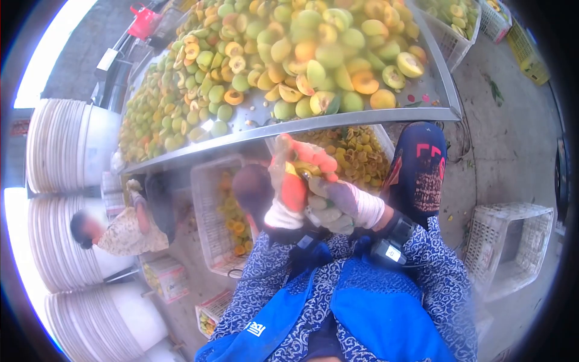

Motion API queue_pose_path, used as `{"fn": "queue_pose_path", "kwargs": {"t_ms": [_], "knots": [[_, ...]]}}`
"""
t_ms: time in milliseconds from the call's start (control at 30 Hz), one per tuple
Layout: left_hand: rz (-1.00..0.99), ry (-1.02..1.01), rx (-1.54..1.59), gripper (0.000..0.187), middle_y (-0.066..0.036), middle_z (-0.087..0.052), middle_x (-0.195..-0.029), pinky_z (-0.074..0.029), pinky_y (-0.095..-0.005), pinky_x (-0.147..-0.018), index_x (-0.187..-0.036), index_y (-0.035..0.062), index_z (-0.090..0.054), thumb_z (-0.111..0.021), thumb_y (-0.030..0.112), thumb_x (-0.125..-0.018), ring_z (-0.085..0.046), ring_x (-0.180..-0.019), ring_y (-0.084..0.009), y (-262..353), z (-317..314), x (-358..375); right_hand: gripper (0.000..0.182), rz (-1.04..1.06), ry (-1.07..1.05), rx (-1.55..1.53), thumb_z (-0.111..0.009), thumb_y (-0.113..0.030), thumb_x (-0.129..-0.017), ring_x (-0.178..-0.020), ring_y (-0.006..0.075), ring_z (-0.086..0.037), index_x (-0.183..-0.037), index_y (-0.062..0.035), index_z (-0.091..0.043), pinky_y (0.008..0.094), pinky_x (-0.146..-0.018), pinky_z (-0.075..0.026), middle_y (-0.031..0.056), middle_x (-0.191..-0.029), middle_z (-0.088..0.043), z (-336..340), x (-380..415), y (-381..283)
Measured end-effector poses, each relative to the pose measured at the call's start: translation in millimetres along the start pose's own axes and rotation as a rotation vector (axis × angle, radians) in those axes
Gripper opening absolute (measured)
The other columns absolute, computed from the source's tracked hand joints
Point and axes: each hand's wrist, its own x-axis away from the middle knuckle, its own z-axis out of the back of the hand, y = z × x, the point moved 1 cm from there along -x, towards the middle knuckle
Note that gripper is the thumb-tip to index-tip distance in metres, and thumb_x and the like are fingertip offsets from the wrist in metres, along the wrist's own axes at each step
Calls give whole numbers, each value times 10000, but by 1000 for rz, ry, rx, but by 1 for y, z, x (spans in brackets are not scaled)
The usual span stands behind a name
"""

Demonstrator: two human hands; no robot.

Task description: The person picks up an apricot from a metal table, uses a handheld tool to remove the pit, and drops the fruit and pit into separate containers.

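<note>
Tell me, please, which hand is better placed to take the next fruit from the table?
Probably the left hand: its orange fingers look nearer the table, where fruit lies. The right hand sits lower in view, farther from it.

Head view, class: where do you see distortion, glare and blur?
Head view: the table rim looks bowed, inside dark rounded corners; head view, far left: patches blown out white; head view, top middle: some fruit hazy and soft.
</note>
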Motion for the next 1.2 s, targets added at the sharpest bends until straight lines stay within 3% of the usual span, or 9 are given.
{"fn": "queue_pose_path", "kwargs": {"t_ms": [333, 467, 600, 667, 800, 933, 1033, 1133, 1200], "knots": [[245, -4, 192, 492, -120, -622, -851, -585, -454, -609, -886, 72, -550, -568, 538, -1044, -672, -738, -328, -1, -3, -10, 490, 141, 131, 162, -513, -589, -1062, -405, 73, -341, -787, -185, -497, 245, -363, -261, -69, -585, -399, 5, -1, 8], [21, 99, -41, 503, -193, -707, -900, -603, -446, -612, -967, -7, -627, -573, 484, -1061, -716, -739, -342, 4, -12, 6, 489, 115, 154, 23, -525, -606, -1052, -378, 78, -343, -793, -193, -508, 246, -343, -258, -64, -573, -411, -11, 5, 12], [-215, -141, -329, 470, -205, -719, -879, -609, -412, -598, -949, -27, -652, -594, 424, -1065, -723, -727, -321, 3, 0, 7, 478, 16, 43, -190, -529, -608, -1051, -355, 83, -345, -807, -198, -516, 242, -326, -254, -53, -565, -433, -25, 5, 15], [-227, -140, -404, 488, -186, -706, -831, -620, -427, -580, -889, -32, -653, -628, 430, -1044, -728, -715, -340, 5, 2, 7, 464, 41, 127, -11, -498, -575, -1074, -359, 84, -348, -818, -189, -519, 258, -326, -266, -56, -566, -433, -26, 5, 15], [-61, -231, -461, 463, -163, -683, -798, -588, -453, -640, -854, 6, -637, -621, 425, -1051, -705, -710, -328, 15, 5, -2, 416, 98, 202, 289, -480, -504, -1098, -365, 100, -372, -883, -165, -590, 279, -339, -281, -35, -577, -480, -8, 1, 11], [191, -42, -108, 448, -98, -629, -778, -573, -465, -670, -822, 68, -611, -585, 445, -1064, -668, -749, -321, -1, 16, -12, 386, 229, 239, 497, -435, -398, -1117, -499, 158, -499, -924, -104, -595, 277, -464, -408, 19, -650, -533, 8, -8, 11], [294, -21, 75, 411, -58, -600, -813, -579, -456, -672, -840, 120, -590, -528, 442, -1087, -637, -812, -305, -15, 25, -21, 308, 397, 208, 488, -494, -332, -1103, -648, 167, -593, -1032, -72, -640, 257, -567, -448, 28, -757, -614, 25, -15, 22], [482, -92, 282, 404, -58, -608, -843, -593, -445, -689, -881, 122, -586, -508, 456, -1094, -642, -829, -287, -12, 41, -31, 266, 809, 168, 1077, -530, -299, -1086, -754, 150, -629, -1100, -68, -660, 257, -623, -455, 28, -844, -657, 37, -28, 24], [482, -115, 344, 447, -57, -615, -882, -602, -433, -702, -937, 119, -595, -463, 514, -1101, -644, -844, -274, -12, 35, -36, 258, 791, 187, 1113, -539, -295, -1081, -717, 142, -623, -1107, -74, -669, 261, -598, -463, 34, -828, -663, 38, -27, 22]]}}
